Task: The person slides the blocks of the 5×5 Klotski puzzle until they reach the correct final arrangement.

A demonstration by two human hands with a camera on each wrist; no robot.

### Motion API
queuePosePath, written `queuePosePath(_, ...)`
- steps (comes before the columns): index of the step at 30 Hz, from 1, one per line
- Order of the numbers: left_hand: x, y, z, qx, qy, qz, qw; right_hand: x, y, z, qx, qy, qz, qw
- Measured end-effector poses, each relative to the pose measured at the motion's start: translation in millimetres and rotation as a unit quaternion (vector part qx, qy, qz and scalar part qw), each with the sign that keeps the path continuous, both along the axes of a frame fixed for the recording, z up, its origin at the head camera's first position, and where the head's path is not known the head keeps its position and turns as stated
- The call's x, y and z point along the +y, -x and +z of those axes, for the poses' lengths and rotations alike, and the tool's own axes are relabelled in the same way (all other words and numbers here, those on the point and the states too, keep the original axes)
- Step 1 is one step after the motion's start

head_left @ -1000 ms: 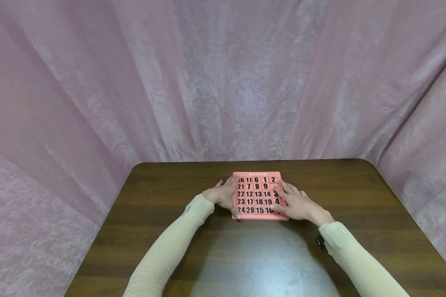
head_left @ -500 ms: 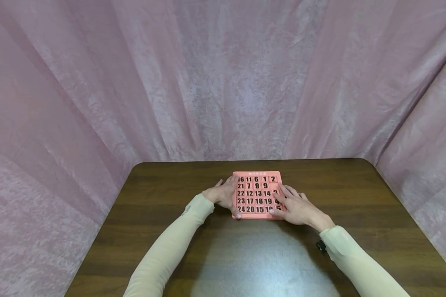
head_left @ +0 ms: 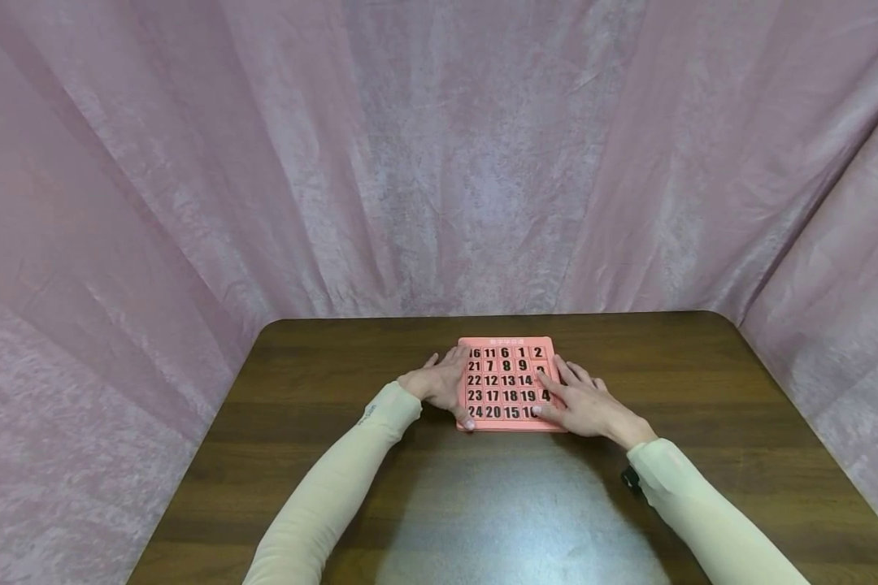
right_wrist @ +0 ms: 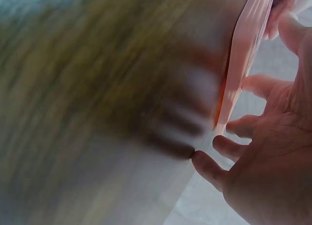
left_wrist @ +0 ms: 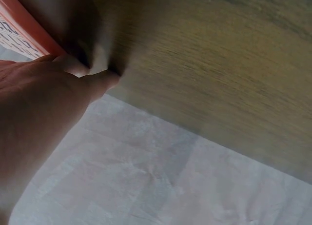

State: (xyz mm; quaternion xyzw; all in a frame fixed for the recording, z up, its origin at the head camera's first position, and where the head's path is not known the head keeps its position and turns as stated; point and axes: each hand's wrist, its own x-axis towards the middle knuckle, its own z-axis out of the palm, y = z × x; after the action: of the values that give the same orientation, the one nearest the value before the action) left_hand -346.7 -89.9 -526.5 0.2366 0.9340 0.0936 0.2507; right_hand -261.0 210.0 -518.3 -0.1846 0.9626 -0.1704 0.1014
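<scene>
A pink number slide puzzle (head_left: 510, 425) lies flat on the table, with black-numbered tiles in a square frame. My left hand (head_left: 445, 383) rests along its left side, fingers over the upper left edge and thumb on the lower left corner. In the left wrist view two fingertips (left_wrist: 109, 78) reach down beside the puzzle's side wall (left_wrist: 36, 30). My right hand (head_left: 588, 406) lies over the right side. Its index fingertip touches the 3 tile (head_left: 540, 370), partly covering it, while the thumb lies over the lower right tiles. The other fingers extend past the right edge.
The brown wooden table (head_left: 322, 422) reaches back to a hanging pink velvet curtain (head_left: 483, 162). Curtain also hangs at both sides. A small dark object (head_left: 631, 478) shows under the right sleeve's cuff.
The 3 tile has slid up in the right column, into the gap beside the 9. My right index finger dipped, then moved up with it. My left hand has stayed in place.
</scene>
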Motion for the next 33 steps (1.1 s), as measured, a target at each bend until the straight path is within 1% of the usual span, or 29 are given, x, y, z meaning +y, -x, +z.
queuePosePath(1, 0, 1.7, -2.3, -0.001, -0.001, 0.001, 1.0000, 0, 0.9, -0.3, -0.002, 0.000, -0.002, 1.000)
queuePosePath(2, 0, 5.3, -7.9, 0.002, 0.000, 0.000, 1.0000, 0, 1.9, -0.7, -0.003, 0.001, -0.004, 1.000)
queuePosePath(3, 0, 6.6, -9.8, 0.003, -0.002, -0.001, 1.0000, 1, 2.9, -1.0, -0.006, 0.001, -0.006, 1.000)
queuePosePath(4, -1, 10.5, -15.8, 0.007, -0.002, -0.003, 1.0000, 1, 3.8, -1.1, -0.009, 0.000, -0.008, 1.000)
queuePosePath(8, 1, 5.8, -9.8, 0.011, -0.006, -0.002, 0.9999, 1, 7.7, -1.1, -0.014, -0.001, -0.018, 1.000)
queuePosePath(9, 2, 1.7, -3.9, 0.010, -0.007, -0.001, 0.9999, 1, 8.7, -1.1, -0.016, -0.002, -0.021, 1.000)
queuePosePath(10, 2, -0.9, -0.8, 0.014, -0.006, -0.003, 0.9999, 1, 9.6, -1.1, -0.017, -0.002, -0.023, 1.000)
queuePosePath(11, 3, -4.5, 5.0, 0.009, -0.005, -0.001, 0.9999, 1, 10.3, -1.0, -0.016, -0.002, -0.025, 1.000)
queuePosePath(12, 3, -3.3, 3.2, 0.013, -0.002, -0.002, 0.9999, 1, 11.1, -1.1, -0.017, -0.002, -0.027, 1.000)
queuePosePath(13, 4, -5.1, 6.0, 0.015, 0.000, -0.004, 0.9999, 1, 11.7, -0.9, -0.017, -0.003, -0.027, 0.999)
queuePosePath(16, 3, -6.2, 8.3, 0.013, -0.008, -0.007, 0.9999, 2, 11.4, 0.1, -0.017, -0.001, -0.025, 1.000)
queuePosePath(18, 2, -6.7, 8.9, 0.013, -0.018, -0.010, 0.9997, 2, 8.0, 2.1, -0.012, 0.004, -0.024, 1.000)
queuePosePath(19, 2, -11.1, 15.6, 0.006, -0.026, -0.009, 0.9996, 3, 5.0, 3.1, -0.008, 0.007, -0.023, 1.000)
queuePosePath(22, 1, -11.8, 14.6, 0.004, -0.031, -0.012, 0.9995, 3, -8.4, 6.2, -0.004, 0.016, -0.018, 1.000)
queuePosePath(27, -2, -11.9, 11.5, 0.005, -0.024, -0.012, 0.9996, 3, -31.2, 9.2, 0.001, 0.018, -0.003, 1.000)
queuePosePath(30, -4, -11.6, 11.8, 0.009, -0.028, -0.010, 0.9995, 2, -38.2, 9.9, 0.009, 0.016, 0.001, 1.000)
queuePosePath(33, -5, -10.9, 12.1, 0.007, -0.033, -0.010, 0.9994, 0, -40.3, 8.7, 0.010, 0.016, -0.003, 1.000)
